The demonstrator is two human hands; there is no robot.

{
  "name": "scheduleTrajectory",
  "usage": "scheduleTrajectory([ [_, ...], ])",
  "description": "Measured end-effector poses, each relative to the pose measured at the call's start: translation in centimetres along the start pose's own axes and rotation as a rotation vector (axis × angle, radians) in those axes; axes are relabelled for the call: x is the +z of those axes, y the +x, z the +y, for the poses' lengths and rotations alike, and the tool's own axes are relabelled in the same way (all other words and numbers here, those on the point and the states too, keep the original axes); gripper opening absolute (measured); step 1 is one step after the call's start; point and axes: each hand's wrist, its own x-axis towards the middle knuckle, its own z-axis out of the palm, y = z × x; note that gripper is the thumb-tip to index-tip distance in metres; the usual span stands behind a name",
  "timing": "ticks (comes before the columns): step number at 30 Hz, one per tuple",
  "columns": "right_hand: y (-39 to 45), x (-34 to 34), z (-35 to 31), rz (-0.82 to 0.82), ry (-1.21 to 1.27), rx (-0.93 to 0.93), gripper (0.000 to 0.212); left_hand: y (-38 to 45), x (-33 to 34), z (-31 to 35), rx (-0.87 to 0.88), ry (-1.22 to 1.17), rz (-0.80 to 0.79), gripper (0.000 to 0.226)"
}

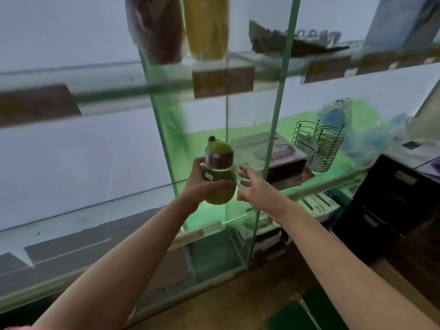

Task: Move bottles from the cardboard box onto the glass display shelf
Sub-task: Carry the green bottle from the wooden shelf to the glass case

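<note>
My left hand (202, 184) grips a green bottle (220, 172) with a clear neck and a green cap, holding it upright in front of a vertical glass divider. My right hand (256, 186) hovers just to the bottle's right, fingers spread, not touching it that I can tell. The middle glass shelf (95, 198) runs at about the bottle's height on the left. No cardboard box is in view.
An upper glass shelf (119, 75) carries a brown bag (157, 29) and a yellow bag (207, 27). To the right stand a wire basket (326, 148), flat boxes (281, 151) and black cartons (392, 194). Brown price tags hang on shelf edges.
</note>
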Motion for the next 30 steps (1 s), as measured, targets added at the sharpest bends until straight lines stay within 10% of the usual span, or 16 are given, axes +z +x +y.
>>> scheduleTrajectory([
  [22, 5.4, 4.1, 6.5, 0.117, -0.243, -0.236, 0.078, 6.6, 0.3, -6.6, -0.001, 0.29, 0.176, 0.08],
  [26, 4.2, 4.1, 6.2, 0.215, -0.212, -0.287, 0.071, 2.6, 0.8, -5.1, 0.248, 0.312, 0.375, 0.071],
  [30, 1.6, 3.2, 7.3, 0.412, -0.178, -0.306, 0.058, -1.9, 3.1, -5.0, 0.481, 0.219, 0.214, 0.034],
])
